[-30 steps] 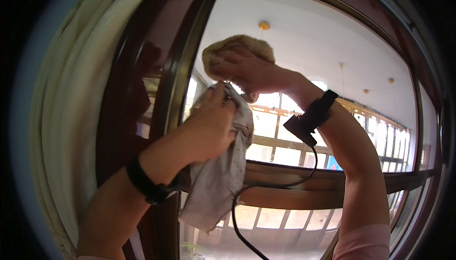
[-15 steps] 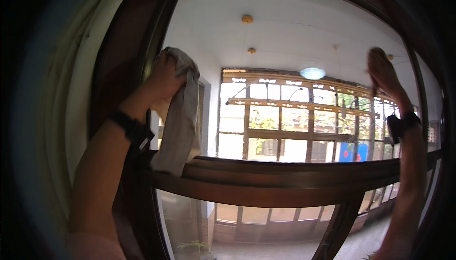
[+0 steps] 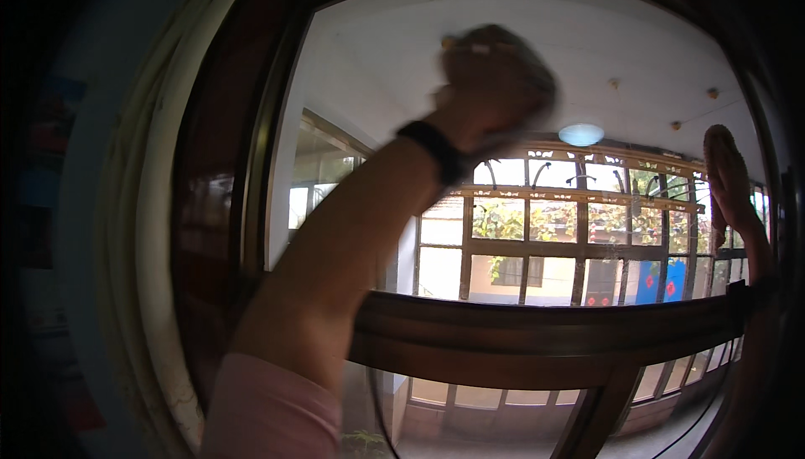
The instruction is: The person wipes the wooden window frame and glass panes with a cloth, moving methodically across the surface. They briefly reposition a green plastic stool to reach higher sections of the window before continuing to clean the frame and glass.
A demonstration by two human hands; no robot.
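My left hand [image 3: 478, 86], smeared by motion, is raised across the upper middle of the window pane [image 3: 369, 65]. Its fingers are closed on a bunched grey cloth [image 3: 537, 82], which shows only as a dark blur round the fist. At the pane's right side my right hand [image 3: 734, 191] is held upright against or close to the glass. It has a brown, rough-textured cloth [image 3: 718, 147] under its palm and fingers, seen edge-on. Dark bands circle both wrists.
A dark wooden frame surrounds the pane, with a thick crossbar [image 3: 520, 333] below it and a lower pane under that. A pale curtain [image 3: 151, 207] hangs at the left. Thin black cables [image 3: 377, 409] hang near the bottom. Beyond the glass are a ceiling lamp [image 3: 581, 134] and gridded windows.
My left hand has swung from the pane's left edge to its upper middle, taking the grey cloth along. My right hand sits lower and farther right in view. The view itself has shifted slightly.
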